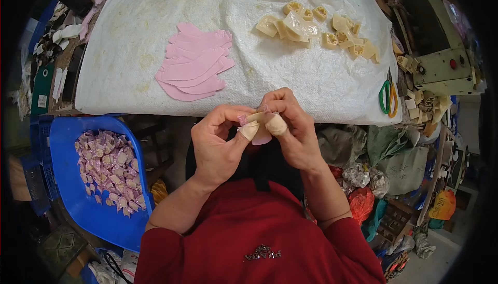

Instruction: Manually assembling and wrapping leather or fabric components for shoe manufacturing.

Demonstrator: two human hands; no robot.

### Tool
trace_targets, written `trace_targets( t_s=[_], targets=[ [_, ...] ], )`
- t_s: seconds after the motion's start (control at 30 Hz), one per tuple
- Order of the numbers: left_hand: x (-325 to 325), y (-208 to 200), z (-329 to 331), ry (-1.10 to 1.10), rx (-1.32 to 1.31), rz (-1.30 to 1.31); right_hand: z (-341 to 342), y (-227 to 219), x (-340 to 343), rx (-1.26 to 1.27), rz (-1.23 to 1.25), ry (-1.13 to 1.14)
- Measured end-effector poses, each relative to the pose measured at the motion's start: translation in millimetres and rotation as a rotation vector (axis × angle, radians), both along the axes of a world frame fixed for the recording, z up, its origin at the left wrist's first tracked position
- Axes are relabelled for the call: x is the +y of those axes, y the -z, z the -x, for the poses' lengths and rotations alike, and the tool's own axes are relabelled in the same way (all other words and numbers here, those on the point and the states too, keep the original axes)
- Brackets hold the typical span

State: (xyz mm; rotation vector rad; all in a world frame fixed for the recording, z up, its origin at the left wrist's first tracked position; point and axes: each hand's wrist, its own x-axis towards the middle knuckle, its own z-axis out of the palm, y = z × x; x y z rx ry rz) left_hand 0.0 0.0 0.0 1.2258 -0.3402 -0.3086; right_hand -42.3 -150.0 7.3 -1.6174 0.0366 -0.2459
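My left hand (219,141) and right hand (291,134) both pinch a pink-and-beige piece (262,136); I'm apparently aligning it, and next needs even pressure.

Cluttered workshop, viewed from above in soft, even light. Across the top of the frame, a broad white-covered table (119,71), wrinkled on top and marked with yellowish stains. At the upper left, a side bench (71,54) strewn with scraps. At the right edge, a pale green machine (443,67) with a red button (453,64). Below it, a wooden rail (433,177), slanting downward. Right of centre, below the table, heaped sacks (407,172), a red bag (361,204) and a brown crate (397,219). At the lower right, grey floor (438,253).
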Motion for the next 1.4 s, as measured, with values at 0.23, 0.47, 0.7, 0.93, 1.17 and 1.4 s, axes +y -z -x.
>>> trace_targets(
  t_s=[0.23,0.47,0.7,0.93,1.17,1.4],
  targets=[
    [-7,-5,3,-0.09,-0.375,-0.204,3,-7,-7,-0.284,0.588,0.027],
    [8,-13,-10,-0.115,-0.706,-0.314,0,-5,-18,-0.09,-0.196,-0.219],
    [25,-3,-5,0.062,-0.63,-0.237,4,-6,-20,0.079,-0.277,-0.202],
    [10,0,1,0.513,0.249,0.12,6,-3,-5,-0.252,0.207,-0.155],
    [4,13,17,0.225,0.028,-0.038,4,7,1,-0.36,0.41,-0.017],
    [-2,-1,21,0.242,0.039,0.093,-4,-4,6,0.19,-0.536,-0.301]
  ],
)
